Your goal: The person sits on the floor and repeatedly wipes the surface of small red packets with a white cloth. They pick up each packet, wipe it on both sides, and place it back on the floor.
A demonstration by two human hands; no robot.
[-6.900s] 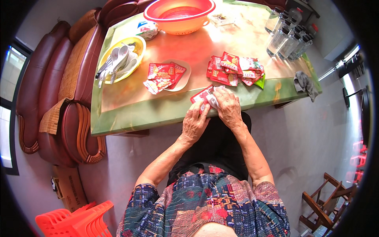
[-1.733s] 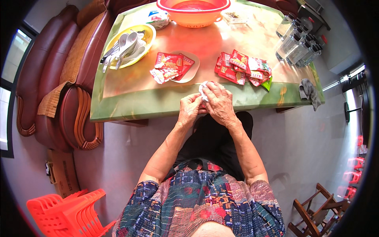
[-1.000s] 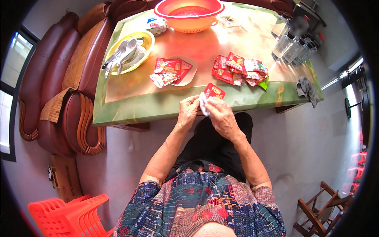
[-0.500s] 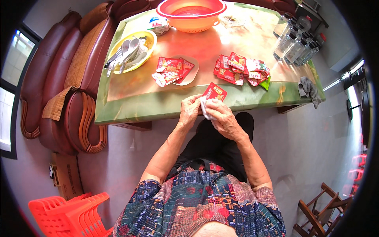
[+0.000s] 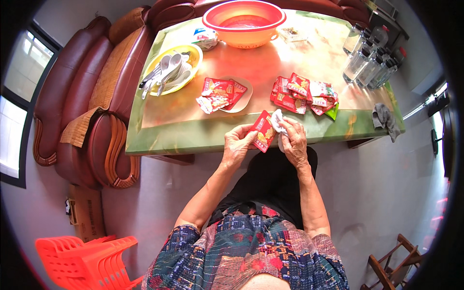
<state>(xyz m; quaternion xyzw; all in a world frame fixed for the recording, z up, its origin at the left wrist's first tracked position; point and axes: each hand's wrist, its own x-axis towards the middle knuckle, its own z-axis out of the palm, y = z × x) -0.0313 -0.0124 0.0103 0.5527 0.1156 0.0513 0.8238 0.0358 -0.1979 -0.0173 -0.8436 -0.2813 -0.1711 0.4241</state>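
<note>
Between the fingers of my left hand (image 5: 238,145) is a red snack packet (image 5: 264,131), held by its left edge just off the table's near side. My right hand (image 5: 294,141) is closed on a white cloth (image 5: 279,121), which is beside the packet's right edge. Ahead and to the left, a pale plate (image 5: 247,99) carries a few red packets (image 5: 217,92). A pile of several red packets (image 5: 290,100) lies ahead on the right, with a green one (image 5: 332,112) sticking out at its right end.
On the green-edged table (image 5: 193,136) stand a yellow bowl (image 5: 197,59) of spoons, an orange basin (image 5: 244,36) and several clear bottles (image 5: 356,65). A grey rag (image 5: 385,122) hangs over the right edge. Red plastic chairs (image 5: 89,263) are at lower left, a wooden stool (image 5: 394,263) at lower right.
My right hand and the cloth have moved off the packet's lower part to its right side. The packet has turned more upright, with more of its front showing.
</note>
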